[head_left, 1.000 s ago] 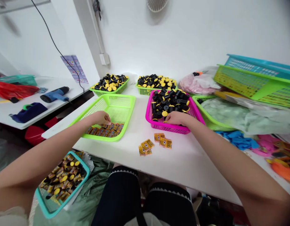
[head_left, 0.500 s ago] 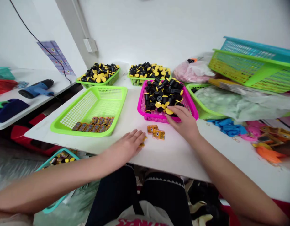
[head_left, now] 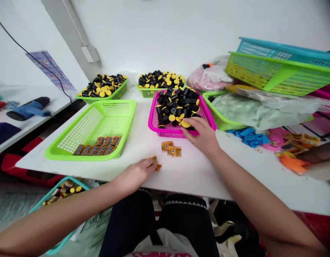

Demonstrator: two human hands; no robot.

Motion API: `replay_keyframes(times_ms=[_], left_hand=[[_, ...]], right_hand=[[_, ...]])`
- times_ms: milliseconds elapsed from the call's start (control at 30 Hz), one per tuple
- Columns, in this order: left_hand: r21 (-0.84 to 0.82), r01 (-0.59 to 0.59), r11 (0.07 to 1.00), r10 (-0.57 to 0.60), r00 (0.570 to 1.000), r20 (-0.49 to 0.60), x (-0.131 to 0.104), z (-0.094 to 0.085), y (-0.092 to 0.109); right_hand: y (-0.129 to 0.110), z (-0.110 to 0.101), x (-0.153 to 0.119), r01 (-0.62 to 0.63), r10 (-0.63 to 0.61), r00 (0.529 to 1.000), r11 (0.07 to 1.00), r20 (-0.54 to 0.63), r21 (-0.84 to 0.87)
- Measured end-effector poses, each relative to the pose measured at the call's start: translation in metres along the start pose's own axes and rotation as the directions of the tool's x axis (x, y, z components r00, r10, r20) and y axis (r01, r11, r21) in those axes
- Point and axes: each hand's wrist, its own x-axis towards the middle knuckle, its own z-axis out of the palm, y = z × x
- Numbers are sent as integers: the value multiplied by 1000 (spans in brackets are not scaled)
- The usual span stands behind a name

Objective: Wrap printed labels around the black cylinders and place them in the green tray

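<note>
My left hand [head_left: 138,174] is closed on a small orange printed label [head_left: 154,160] near the table's front edge, with another label partly under its fingertips. Two more orange labels [head_left: 174,151] lie on the white table, between my hands. At the front right of the magenta basket [head_left: 170,134], my right hand [head_left: 201,135] has thumb and fingers round a yellow-topped black piece [head_left: 185,123]. Black cylinders with yellow caps [head_left: 173,103] are heaped in that basket. To the left, a green basket [head_left: 57,152] holds rows of label-wrapped pieces [head_left: 97,146].
Two green baskets of black and yellow pieces [head_left: 102,89] stand at the back. Stacked baskets [head_left: 277,73], plastic bags [head_left: 261,110] and blue scraps [head_left: 247,137] are at right. A blue heat gun [head_left: 28,109] lies on the left table. Below is a teal basket [head_left: 71,178].
The view has shifted slightly to the right. My left hand has gone from lying flat over the labels to pinching one. My right hand stays at the magenta basket.
</note>
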Motion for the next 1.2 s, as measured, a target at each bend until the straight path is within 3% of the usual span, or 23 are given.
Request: replay_keyframes(times_ms=[67,200,400,500,567,633,700,767,833,933,1067,1200], left_hand=[[-120,93,988,-89,995,39,1,-8,0],[-173,229,958,-214,971,102,2,-20,0],[-447,325,834,-232,940,249,4,-21,-15],[-462,239,854,-165,967,197,2,-28,-19],[-466,134,874,-138,990,27,4,-38,-17],[-549,54,834,-174,970,-169,12,-48,-12],[-725,9,689,-294,917,-269,29,-54,-8],[-865,-42,499,-426,858,-288,53,-53,-6],[-922,-126,365,-489,817,-305,78,-47,-7],[-947,-213,239,-482,821,-307,104,-32,-12],[-954,-232,189,-495,816,-297,110,-16,-15],[-950,-238,201,-507,805,-309,103,-11,-13]], right_hand=[[-1,-1,1,-24,24,1000,1000,-1,2],[-3,-2,2,-35,35,999,999,23,6],[-3,-3,2,-32,32,999,999,40,2],[-4,-4,3,-33,32,999,999,36,20],[-7,-4,4,-32,32,999,999,4,37],[-10,-5,5,-43,45,998,998,-36,55],[-13,-4,4,-82,89,994,992,-71,93],[-14,-3,3,-149,164,983,976,-85,161],[-13,-2,2,-225,251,965,941,-76,252],[-13,-2,3,-283,328,944,858,-35,428],[-27,-7,7,-386,439,894,663,85,642],[-44,-9,9,-515,530,816,482,232,709]])
